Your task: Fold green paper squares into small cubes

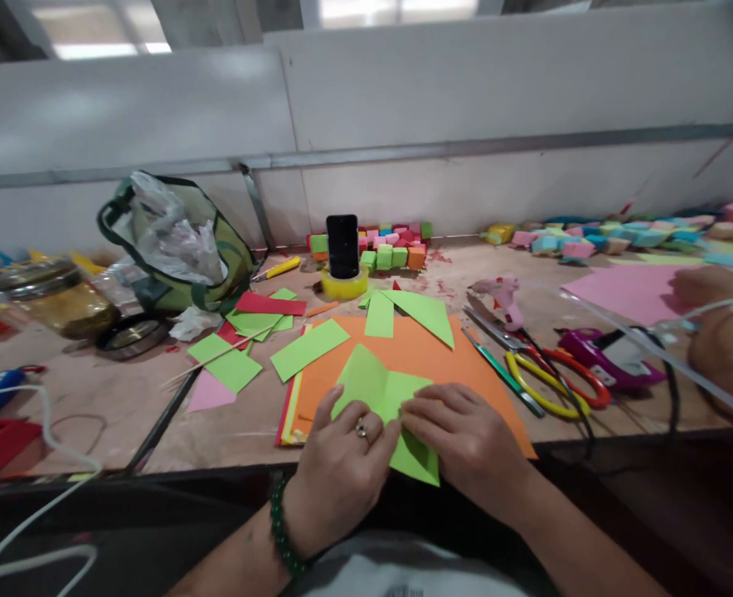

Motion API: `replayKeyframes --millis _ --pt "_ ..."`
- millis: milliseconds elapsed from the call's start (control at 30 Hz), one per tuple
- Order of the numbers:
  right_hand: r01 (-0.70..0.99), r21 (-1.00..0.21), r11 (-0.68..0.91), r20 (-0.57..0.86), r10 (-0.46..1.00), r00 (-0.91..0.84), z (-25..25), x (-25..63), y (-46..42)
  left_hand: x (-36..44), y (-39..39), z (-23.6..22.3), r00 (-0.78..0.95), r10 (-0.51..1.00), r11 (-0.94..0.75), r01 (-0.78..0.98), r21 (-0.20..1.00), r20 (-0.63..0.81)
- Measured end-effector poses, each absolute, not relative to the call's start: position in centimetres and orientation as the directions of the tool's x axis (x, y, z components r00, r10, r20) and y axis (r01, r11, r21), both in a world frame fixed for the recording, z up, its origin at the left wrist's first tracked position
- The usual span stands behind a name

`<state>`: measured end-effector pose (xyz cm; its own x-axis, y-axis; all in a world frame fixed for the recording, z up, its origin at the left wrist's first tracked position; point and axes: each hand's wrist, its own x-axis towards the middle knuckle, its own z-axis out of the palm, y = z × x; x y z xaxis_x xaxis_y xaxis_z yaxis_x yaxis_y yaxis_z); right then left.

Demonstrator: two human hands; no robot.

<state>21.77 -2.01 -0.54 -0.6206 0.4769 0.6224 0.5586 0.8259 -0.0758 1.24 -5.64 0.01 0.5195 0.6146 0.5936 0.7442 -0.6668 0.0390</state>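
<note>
Both hands are on a creased sheet of light green paper [366, 383] at the front edge of the table. My left hand [351, 444], with a ring and a green bead bracelet, grips the paper's left part with curled fingers. On the right side, my right hand [466, 435] pinches the same sheet, its fingers close together. Part of the paper hangs below the hands, and the fingers hide its middle. Under it lies a stack of coloured sheets with orange paper [478, 365] on top. Cut green pieces [310, 350] rest on and beside the stack.
Scissors [546, 381], a green cutter [503, 371] and a pink glue gun [507, 303] lie to the right. A phone [342, 247] stands on a yellow tape roll [344, 283]. A bag [186, 249] and jar [49, 294] are left. Another person's arm [730, 332] reaches in at right.
</note>
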Motion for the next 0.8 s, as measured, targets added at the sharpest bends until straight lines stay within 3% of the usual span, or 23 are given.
replayKeyframes --millis 200,333,500,633,800 --pt "0.502 -0.354 0.789 0.554 0.610 -0.567 -2.4 23.7 -2.7 -0.7 -5.0 1.0 0.553 0.792 -0.609 0.749 0.261 0.259" --pt "0.451 -0.534 0.715 0.474 0.695 -0.541 -2.3 24.8 -2.8 -2.0 -3.8 1.2 0.548 0.822 -0.549 0.688 0.475 0.155" --pt "0.522 -0.759 0.390 0.164 0.890 -0.426 -1.5 24.7 -2.7 -1.5 -2.9 0.2 0.379 0.924 -0.294 0.619 0.729 0.051" --pt "0.652 -0.744 0.144 0.033 0.983 -0.179 -1.0 24.1 -2.0 -1.0 -2.6 -0.8 0.219 0.974 -0.207 0.721 0.662 0.066" --pt "0.833 -0.536 0.140 0.067 0.990 -0.123 0.2 23.6 -0.9 -0.4 -2.3 -0.8 0.144 0.987 -0.160 0.866 0.473 0.070"
